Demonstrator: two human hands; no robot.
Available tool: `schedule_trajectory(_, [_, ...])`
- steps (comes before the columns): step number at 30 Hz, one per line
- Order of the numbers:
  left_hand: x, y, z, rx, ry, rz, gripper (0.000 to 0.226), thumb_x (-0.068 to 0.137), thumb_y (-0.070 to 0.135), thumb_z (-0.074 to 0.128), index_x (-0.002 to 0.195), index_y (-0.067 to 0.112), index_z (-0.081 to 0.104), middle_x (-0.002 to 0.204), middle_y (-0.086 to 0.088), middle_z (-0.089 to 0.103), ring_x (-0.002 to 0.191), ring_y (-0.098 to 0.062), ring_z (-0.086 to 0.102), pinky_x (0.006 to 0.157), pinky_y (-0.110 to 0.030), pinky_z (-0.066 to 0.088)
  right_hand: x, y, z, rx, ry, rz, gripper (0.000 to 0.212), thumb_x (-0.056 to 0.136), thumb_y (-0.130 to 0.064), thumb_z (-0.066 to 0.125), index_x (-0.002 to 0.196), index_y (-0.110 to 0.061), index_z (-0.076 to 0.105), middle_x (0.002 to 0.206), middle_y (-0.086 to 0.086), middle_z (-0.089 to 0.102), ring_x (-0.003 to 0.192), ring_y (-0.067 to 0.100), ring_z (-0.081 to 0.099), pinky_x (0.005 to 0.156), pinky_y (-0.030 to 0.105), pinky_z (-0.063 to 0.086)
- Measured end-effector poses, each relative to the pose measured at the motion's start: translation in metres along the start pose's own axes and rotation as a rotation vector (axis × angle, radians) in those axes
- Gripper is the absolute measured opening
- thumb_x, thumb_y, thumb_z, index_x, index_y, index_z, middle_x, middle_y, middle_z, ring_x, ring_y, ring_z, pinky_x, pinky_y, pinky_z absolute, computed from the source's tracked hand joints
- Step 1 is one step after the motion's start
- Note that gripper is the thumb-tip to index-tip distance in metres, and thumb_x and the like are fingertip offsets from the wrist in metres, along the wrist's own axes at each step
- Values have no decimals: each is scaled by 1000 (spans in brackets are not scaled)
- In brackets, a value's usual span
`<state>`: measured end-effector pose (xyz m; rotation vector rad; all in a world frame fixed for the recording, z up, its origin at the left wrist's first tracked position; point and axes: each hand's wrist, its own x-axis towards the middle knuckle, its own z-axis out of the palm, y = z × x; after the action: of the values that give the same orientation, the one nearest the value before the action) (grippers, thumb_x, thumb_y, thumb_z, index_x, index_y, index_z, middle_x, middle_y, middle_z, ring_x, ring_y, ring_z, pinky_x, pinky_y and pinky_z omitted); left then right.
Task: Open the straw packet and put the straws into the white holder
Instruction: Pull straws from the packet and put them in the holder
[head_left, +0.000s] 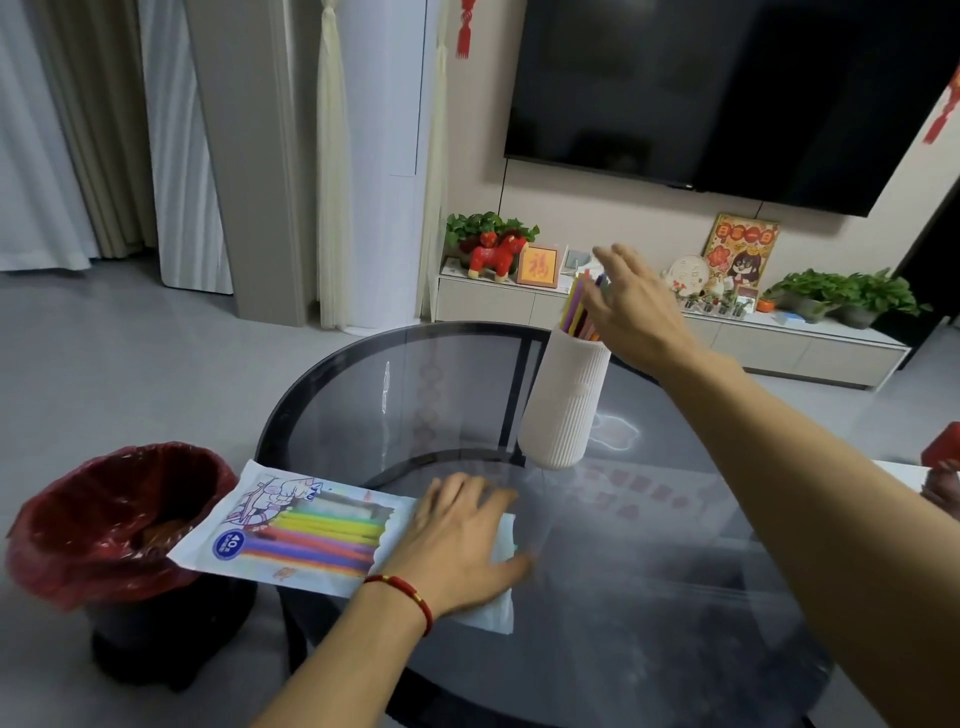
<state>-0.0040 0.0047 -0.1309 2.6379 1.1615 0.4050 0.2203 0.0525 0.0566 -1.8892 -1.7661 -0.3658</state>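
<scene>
Item: straw transfer, glass-topped round table with dark rim, late stage

1. White ribbed cylindrical holder – stands upright on the table, directly beneath the right hand's fingers. A bunch of coloured plastic straws (yellow, pink, orange, purple seen) rises from its mouth, leaning a little to the left.

2. Right hand – held above and just right of the straw tops, fingers spread and loose. Blurred; whether the fingertips touch the straws cannot be told. Nothing seen pinched.

3. Flat white paper straw packet with rainbow print – lies on the table's near-left edge, its far end overhanging toward the bin. Its right end sits under the left hand.

4. Left hand – palm down, fingers spread flat, pressing the packet to the glass. Red cord bracelet at the wrist.

5. Bin with red plastic liner – on the floor, left of the pressing hand.

Judgement: the packet looks opened and a good share of straws is housed. The coloured bands may be print or remaining straws; not determinable. Probable remainder: checking the packet, then discarding it
</scene>
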Motion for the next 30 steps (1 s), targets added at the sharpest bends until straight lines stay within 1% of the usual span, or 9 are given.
schedule_trajectory(2, [-6,-9,-5,41,-52,4,103,67,87,42,151,31,22,149,3,32,143,-21,19,121,-53,10,-3,1,3,5,-20,-17,48,109,-29,45,150,-3,43,149,21,53,138,38,47,112,51,38])
schedule_trajectory(5, [-18,-24,-7,94,-178,4,130,52,97,47,154,31,2,159,5,16,148,-16,4,119,-61,-3,-16,-3,-1,128,203,-60,50,106,-23,49,153,-5,44,159,18,47,145,33,45,118,47,36])
schedule_trajectory(8, [-23,-30,-4,144,-247,53,134,49,93,55,152,32,-4,160,1,14,150,-20,2,117,-66,-7,-52,-5,0,220,366,-147,35,99,-17,50,133,-8,58,135,14,62,121,25,56,100,38,45])
schedule_trajectory(11, [-22,-25,-7,182,-231,82,132,52,90,58,153,28,0,154,1,27,147,-21,19,115,-70,-2,-110,-2,29,351,136,-40,20,99,-17,55,116,-18,66,118,3,67,103,16,62,90,42,57])
schedule_trajectory(15, [-19,-10,-10,277,-151,91,124,60,79,56,156,18,6,143,0,35,135,-22,35,116,-68,4,-184,8,80,493,-250,224,21,103,-20,56,116,-20,73,109,-4,75,96,14,70,89,47,61])
schedule_trajectory(18, [-17,2,-8,324,-83,118,114,62,67,58,153,12,17,134,-1,38,123,-24,43,116,-63,15,-204,12,97,671,-382,404,24,106,-19,50,119,-19,71,110,3,76,92,18,73,88,45,62])
schedule_trajectory(23, [-14,18,-13,429,-26,188,110,64,55,68,152,15,16,134,-2,34,120,-24,41,112,-55,26,-210,8,93,1147,-514,583,31,111,-20,40,120,-13,69,104,14,80,81,23,77,65,31,63])
schedule_trajectory(25, [-10,26,-16,536,-3,235,113,62,45,75,152,13,14,138,-5,34,122,-26,41,113,-58,24,-214,5,90,1241,-583,583,35,111,-20,38,118,-12,71,101,10,82,85,23,80,68,30,63])
schedule_trajectory(30, [-3,35,-34,814,42,345,119,60,31,83,154,8,13,140,-12,36,121,-31,42,111,-67,19,-211,14,92,1403,-704,647,35,105,-22,46,119,-9,75,113,16,80,104,37,77,88,46,65])
